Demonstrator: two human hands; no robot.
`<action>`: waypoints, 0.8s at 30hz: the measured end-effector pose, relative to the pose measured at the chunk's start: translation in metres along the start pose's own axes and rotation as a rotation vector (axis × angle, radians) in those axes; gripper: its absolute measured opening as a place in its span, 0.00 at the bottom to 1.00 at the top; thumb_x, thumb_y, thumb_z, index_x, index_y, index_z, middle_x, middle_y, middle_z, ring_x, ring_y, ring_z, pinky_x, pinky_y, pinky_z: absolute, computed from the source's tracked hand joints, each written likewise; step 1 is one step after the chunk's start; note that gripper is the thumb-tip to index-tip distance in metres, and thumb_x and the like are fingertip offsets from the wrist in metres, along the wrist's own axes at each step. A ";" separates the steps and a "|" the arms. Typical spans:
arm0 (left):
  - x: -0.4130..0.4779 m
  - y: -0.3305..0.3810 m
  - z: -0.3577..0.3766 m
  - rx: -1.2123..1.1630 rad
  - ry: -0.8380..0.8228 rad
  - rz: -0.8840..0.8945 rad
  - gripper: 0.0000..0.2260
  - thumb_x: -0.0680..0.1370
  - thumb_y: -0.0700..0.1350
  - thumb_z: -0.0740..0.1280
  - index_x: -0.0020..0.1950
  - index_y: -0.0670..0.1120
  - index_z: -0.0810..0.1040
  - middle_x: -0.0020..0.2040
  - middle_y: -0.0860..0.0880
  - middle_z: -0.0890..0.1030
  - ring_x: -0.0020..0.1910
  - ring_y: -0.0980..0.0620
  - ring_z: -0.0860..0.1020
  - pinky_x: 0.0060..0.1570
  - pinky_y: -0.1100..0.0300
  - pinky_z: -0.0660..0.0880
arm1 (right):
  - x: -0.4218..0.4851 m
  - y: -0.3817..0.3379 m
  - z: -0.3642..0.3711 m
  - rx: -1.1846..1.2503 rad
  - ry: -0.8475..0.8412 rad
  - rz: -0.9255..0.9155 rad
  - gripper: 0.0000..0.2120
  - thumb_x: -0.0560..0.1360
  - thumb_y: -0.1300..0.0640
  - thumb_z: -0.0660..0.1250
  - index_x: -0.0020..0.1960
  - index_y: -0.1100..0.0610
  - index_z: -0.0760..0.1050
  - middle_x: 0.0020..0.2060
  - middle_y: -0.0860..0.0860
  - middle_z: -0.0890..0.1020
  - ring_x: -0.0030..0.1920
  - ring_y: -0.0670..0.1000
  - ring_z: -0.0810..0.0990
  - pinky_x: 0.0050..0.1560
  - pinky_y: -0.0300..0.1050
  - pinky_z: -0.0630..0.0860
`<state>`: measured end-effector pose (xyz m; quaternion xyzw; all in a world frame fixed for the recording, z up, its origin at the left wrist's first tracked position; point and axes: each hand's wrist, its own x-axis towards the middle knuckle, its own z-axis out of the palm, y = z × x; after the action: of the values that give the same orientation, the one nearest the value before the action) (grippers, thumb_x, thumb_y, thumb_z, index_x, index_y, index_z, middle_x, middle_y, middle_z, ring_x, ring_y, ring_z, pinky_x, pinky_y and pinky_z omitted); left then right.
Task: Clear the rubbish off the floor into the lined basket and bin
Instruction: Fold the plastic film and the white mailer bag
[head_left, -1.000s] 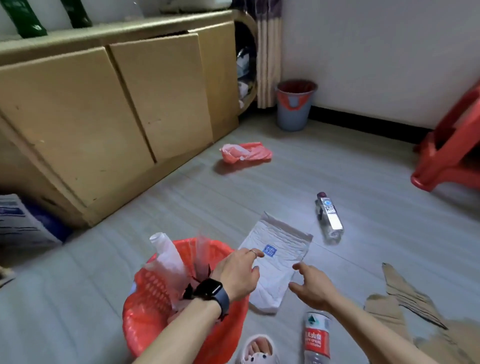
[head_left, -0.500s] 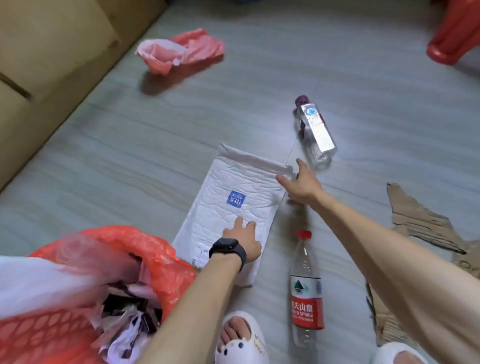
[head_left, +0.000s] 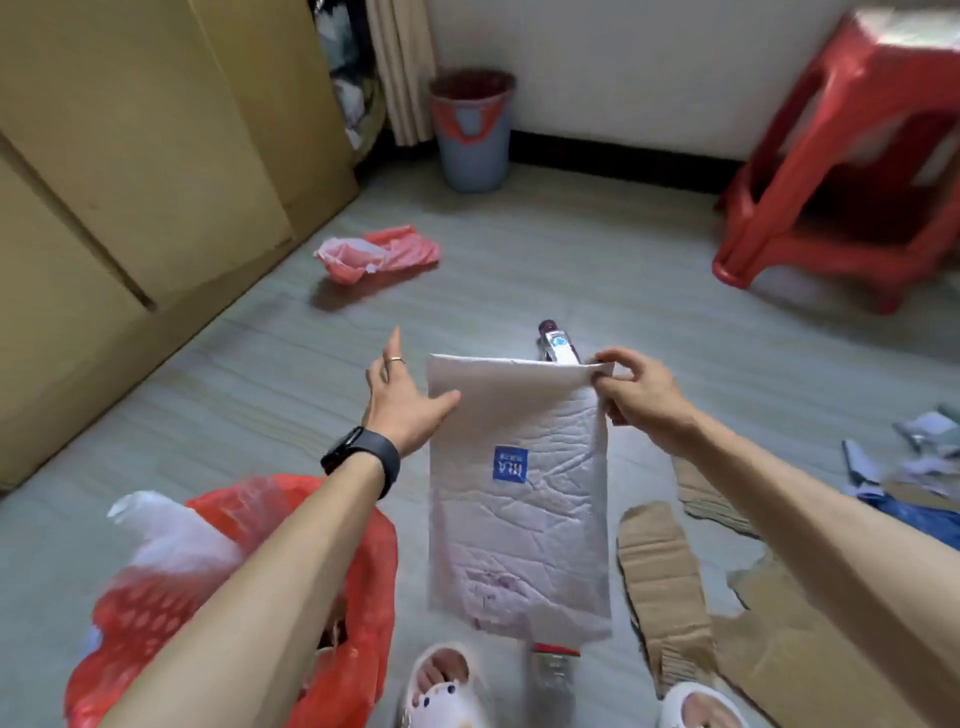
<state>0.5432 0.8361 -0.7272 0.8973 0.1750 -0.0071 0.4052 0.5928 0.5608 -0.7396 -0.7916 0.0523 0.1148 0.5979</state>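
White mailer (head_left: 519, 493) hangs upright at mid-frame, pinched at its top right corner between the thumb and curled fingers of the right hand (head_left: 641, 402), whose arm reaches in from lower right. Left hand (head_left: 400, 405) is spread wide and holds nothing, its thumb over the mailer's upper left edge. Red lined basket (head_left: 130, 618) sits lower left under the left forearm; bin (head_left: 470, 135) stands at top centre.

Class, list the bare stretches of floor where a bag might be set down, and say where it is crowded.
Bare floor lies between the cabinet, the pink bag and the lined basket; another stretch runs from the bin to the red stool. Crowded: lower right, with cardboard and paper scraps.
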 end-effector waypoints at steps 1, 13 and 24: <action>-0.006 0.012 -0.012 -0.039 -0.014 -0.007 0.46 0.70 0.50 0.76 0.79 0.54 0.51 0.74 0.41 0.61 0.72 0.43 0.66 0.69 0.54 0.64 | -0.014 -0.015 -0.013 0.052 -0.027 -0.001 0.14 0.75 0.68 0.64 0.43 0.51 0.80 0.23 0.47 0.72 0.23 0.47 0.66 0.25 0.36 0.66; -0.117 0.126 -0.054 -0.828 -0.330 0.096 0.15 0.78 0.32 0.62 0.42 0.46 0.86 0.37 0.46 0.78 0.31 0.52 0.72 0.30 0.66 0.68 | -0.158 -0.084 -0.113 0.398 0.057 -0.054 0.16 0.72 0.73 0.63 0.38 0.56 0.84 0.27 0.51 0.73 0.24 0.46 0.66 0.26 0.37 0.68; -0.167 0.146 -0.048 -0.622 -0.300 0.161 0.09 0.73 0.34 0.73 0.52 0.43 0.79 0.42 0.45 0.80 0.29 0.59 0.77 0.28 0.69 0.71 | -0.208 -0.079 -0.141 0.180 0.103 -0.222 0.08 0.69 0.59 0.78 0.47 0.55 0.84 0.41 0.52 0.86 0.38 0.45 0.81 0.39 0.37 0.76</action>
<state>0.4265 0.7304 -0.5639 0.7308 0.0360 -0.0529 0.6796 0.4260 0.4360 -0.5789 -0.7407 0.0051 0.0020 0.6718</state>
